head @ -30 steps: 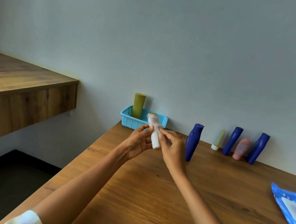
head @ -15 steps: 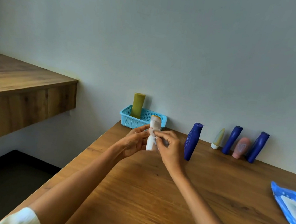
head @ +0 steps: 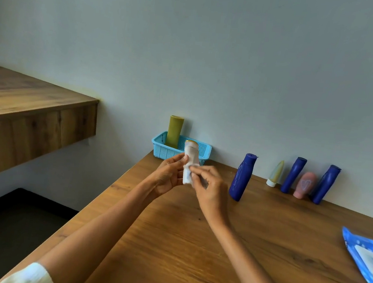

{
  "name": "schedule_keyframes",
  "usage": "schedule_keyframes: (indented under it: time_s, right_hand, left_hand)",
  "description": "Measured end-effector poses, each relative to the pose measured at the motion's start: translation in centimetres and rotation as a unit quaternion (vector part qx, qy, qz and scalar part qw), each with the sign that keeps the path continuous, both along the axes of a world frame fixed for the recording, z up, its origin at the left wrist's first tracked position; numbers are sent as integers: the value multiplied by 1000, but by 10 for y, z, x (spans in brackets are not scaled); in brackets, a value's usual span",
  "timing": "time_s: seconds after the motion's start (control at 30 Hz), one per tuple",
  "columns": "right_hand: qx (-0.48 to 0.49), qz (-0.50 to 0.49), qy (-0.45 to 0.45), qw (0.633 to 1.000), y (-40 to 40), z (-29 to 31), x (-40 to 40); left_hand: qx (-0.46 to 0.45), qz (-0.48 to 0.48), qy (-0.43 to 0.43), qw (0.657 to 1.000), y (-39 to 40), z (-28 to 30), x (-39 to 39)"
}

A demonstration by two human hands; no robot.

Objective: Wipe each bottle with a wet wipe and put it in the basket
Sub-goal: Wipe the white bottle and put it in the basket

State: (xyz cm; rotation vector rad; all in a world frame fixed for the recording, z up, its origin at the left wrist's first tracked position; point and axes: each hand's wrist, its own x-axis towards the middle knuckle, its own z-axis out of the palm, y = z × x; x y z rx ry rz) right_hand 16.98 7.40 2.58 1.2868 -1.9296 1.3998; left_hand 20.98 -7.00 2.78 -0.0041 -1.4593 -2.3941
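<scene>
The left hand (head: pixel 168 176) grips the small white bottle (head: pixel 189 164) upright above the worktop's far left corner, before the basket (head: pixel 204 151). The right hand (head: pixel 208 187) pinches the wet wipe (head: pixel 200 179) against its side. The bottle is probably light, rigid and slippery when damp; hold it mid-body.

**One head-worn wide-angle view, aimed forward and slightly down**

The scene is seen from a single camera worn on the person's head. It is pointed forward and a little downward, across the desk (head: pixel 250 251) toward the wall (head: pixel 235 65), which fills the upper half of the frame. The desk is taken in from close above its near edge, running from lower left to the right border. Both forearms are seen entering from the bottom, the left hand (head: pixel 168 176) and right hand (head: pixel 210 190) meeting near the centre. Straight lines are bent slightly by the wide lens. No second view is supplied.
</scene>
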Motion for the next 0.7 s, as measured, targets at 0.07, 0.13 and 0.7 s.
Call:
schedule_keyframes:
  time_s: [0.07, 0.13, 0.7]
  right_hand:
    - [18, 20, 14, 1000, 8, -9, 3]
    - [18, 18, -1, 1000, 10, -11, 0]
    - [-143, -41, -410, 900, -11, -12, -7]
  left_hand:
    - [12, 24, -5, 1000, -2, 0, 1]
    - [21, 36, -13, 999, -2, -2, 2]
    - [114, 136, 21, 984, 18, 4, -2]
